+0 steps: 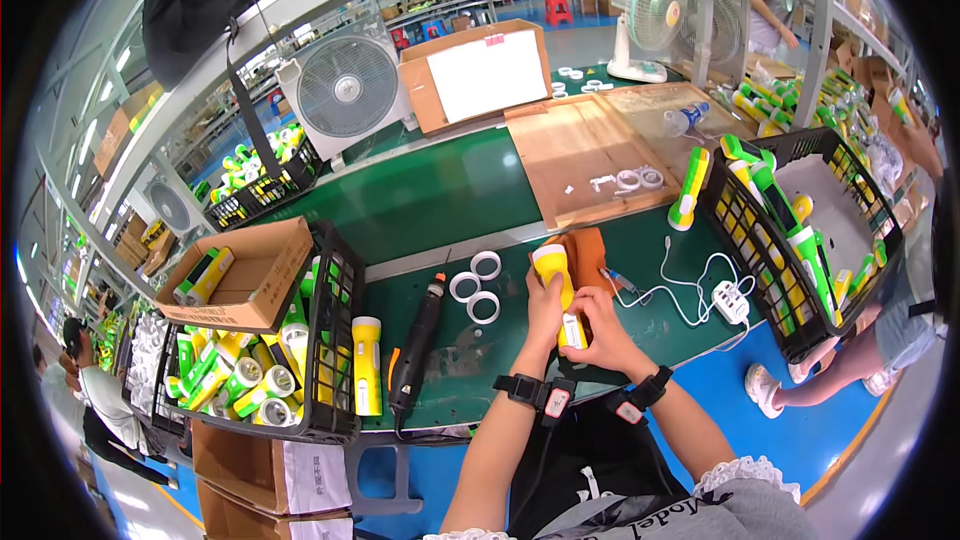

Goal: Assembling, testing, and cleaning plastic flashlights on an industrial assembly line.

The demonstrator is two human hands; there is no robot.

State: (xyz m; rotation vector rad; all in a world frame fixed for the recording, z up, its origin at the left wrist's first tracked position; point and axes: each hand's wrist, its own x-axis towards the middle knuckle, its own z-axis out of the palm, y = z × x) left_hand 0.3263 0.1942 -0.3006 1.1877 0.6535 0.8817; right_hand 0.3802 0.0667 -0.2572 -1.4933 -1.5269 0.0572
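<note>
A yellow and white flashlight (553,262) is held between my two hands at the near edge of the green bench. My left hand (545,308) is closed round its body, the wide head pointing away from me. My right hand (607,332) has its fingers on the white lower part of the flashlight. Just behind my hands lies an orange piece (590,252), partly covered. To the left are three white rings (483,307), a black electric screwdriver (418,340) and a standing yellow flashlight (367,365).
A black crate (335,340) of green and yellow flashlights stands at left, a cardboard tray (240,285) on top. Another crate (715,200) is at right. Between lie a white cable with a charging hub (730,302) and a green flashlight (690,190). Fans and a wooden board (570,160) are beyond.
</note>
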